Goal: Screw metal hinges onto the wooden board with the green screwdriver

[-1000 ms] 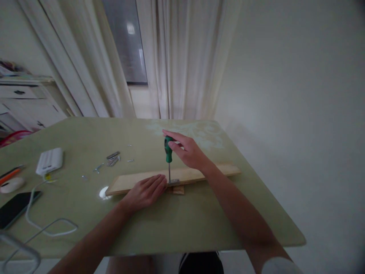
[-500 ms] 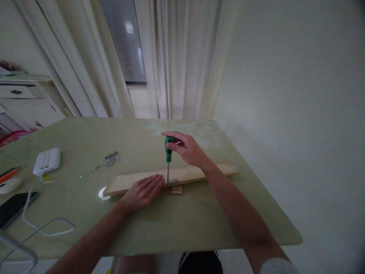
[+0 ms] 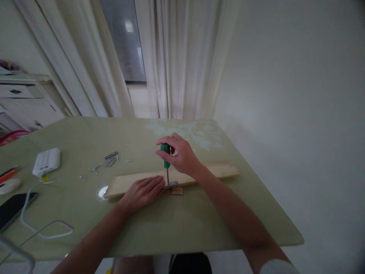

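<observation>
A green-handled screwdriver point(image 3: 165, 156) stands nearly upright in my right hand point(image 3: 182, 154), gripped between thumb and fingers. Its tip meets a small metal plate point(image 3: 173, 183) at the front edge of a long pale wooden board point(image 3: 213, 171). My left hand point(image 3: 146, 192) holds the board down just left of the plate, its fingers together over the top; the thumb is hidden. A short piece of wood point(image 3: 176, 191) sticks out from under the board below the plate. Whether a screw sits under the tip is too small to tell.
Metal plates point(image 3: 111, 159) and several loose screws point(image 3: 96, 168) lie left of centre on the green table point(image 3: 199, 224). A white power bank point(image 3: 47, 162), its cable point(image 3: 45, 236), a phone point(image 3: 17, 207) and an orange pen point(image 3: 8, 174) are at far left.
My right hand has moved slightly left and turned around the screwdriver, its fingers now more curled over the handle. The handle leans a little further left. My left hand and the board have hardly moved.
</observation>
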`<state>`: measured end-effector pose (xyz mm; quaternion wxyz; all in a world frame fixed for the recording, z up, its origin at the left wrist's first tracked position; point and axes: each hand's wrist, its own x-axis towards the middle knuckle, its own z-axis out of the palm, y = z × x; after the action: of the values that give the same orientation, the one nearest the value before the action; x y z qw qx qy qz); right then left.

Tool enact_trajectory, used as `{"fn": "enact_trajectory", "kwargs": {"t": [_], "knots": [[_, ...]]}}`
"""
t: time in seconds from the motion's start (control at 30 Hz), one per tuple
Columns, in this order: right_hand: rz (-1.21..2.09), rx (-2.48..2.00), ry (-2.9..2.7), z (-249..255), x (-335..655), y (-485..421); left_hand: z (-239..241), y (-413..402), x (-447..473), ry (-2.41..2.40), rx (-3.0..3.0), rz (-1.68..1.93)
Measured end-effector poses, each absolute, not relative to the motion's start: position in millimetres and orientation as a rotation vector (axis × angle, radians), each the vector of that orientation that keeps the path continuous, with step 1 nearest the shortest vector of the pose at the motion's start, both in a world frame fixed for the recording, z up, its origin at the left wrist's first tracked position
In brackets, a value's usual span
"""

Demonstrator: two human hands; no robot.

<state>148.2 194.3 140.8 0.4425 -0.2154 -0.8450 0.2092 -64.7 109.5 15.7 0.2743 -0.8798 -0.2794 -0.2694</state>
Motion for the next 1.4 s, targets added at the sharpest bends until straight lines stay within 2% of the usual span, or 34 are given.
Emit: {"fn": "enact_trajectory", "kwargs": {"t": [0.1,0.27,0.43,0.63,0.8,1.0,1.2,1.4], "knots": [[0.482,-0.488,-2.163,144.9,150.4,190.0,16.3,108.9,-64.2,-0.76,-2.369,-0.742],[0.696,-0.382,-2.225,147.9,156.0,189.7,14.4,109.1,-63.5,-0.755,-2.349,-0.74],[0.471,-0.581,-2.073,137.9,149.1,197.3,13.1,110.1,-63.1,-0.765,-2.338,-0.738],[0.709,-0.434,-2.249,148.6,161.7,193.5,12.1,109.2,-63.9,-0.771,-2.337,-0.747],[0.42,-0.616,-2.115,141.7,150.0,193.2,11.6,108.5,-63.8,-0.757,-2.326,-0.716],[0.796,-0.418,-2.215,142.4,157.1,200.5,12.0,108.4,-64.0,-0.745,-2.308,-0.704],[0.543,-0.628,-2.038,134.3,146.3,201.4,9.8,108.9,-65.0,-0.742,-2.314,-0.7],[0.907,-0.424,-2.13,136.0,153.1,201.5,7.7,109.7,-66.1,-0.76,-2.36,-0.721]]}}
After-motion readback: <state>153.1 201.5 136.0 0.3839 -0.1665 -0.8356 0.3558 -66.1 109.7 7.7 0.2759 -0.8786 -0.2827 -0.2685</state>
